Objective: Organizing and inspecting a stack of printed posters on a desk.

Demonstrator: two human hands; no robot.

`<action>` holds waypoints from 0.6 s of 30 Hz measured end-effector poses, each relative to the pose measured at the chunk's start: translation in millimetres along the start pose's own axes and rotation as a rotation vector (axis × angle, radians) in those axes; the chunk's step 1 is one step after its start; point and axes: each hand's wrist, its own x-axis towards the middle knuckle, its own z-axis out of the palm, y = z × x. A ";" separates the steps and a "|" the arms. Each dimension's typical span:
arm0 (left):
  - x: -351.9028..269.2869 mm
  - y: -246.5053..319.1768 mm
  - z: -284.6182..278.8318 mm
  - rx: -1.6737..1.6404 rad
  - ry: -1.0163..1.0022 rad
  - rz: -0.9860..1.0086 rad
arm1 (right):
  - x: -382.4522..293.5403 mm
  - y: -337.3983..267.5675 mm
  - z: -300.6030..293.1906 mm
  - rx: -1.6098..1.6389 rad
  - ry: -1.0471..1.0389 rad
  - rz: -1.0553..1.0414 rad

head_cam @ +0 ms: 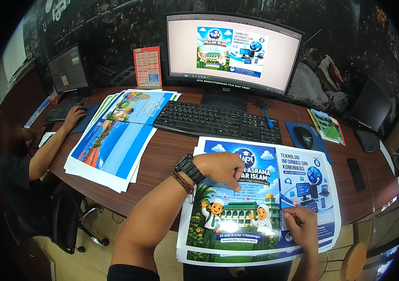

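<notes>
A stack of glossy printed cover sheets lies before me at the desk's front edge, its lower sheets showing along the near side. The top sheet bears a cartoon of two children before a green building on its left half and computer pictures on its right half. My left hand, with a black wristwatch and a bead bracelet at the wrist, is over the upper left part of the top sheet. Its fingers curl downward, and their tips are partly hidden. My right hand rests on the lower right part with loosely curled fingers.
Behind the stack are a black keyboard and a monitor displaying the same design. A mouse sits to the right on a blue pad. More printed sheets lie left, beside a co-worker's hand on a mouse.
</notes>
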 end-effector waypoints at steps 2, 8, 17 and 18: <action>-0.2 0.4 -0.1 0.010 0.003 -0.003 | 0.2 0.0 -0.2 0.001 0.000 -0.003; 2.2 -1.2 3.1 -0.004 0.034 -0.009 | -0.6 0.6 -0.1 0.000 -0.002 0.002; 2.8 -0.3 4.8 0.051 0.055 0.011 | 1.1 -3.9 -1.9 0.013 -0.004 0.012; 2.9 0.2 5.2 0.073 0.058 0.000 | 1.5 -4.1 -1.7 0.010 -0.003 0.003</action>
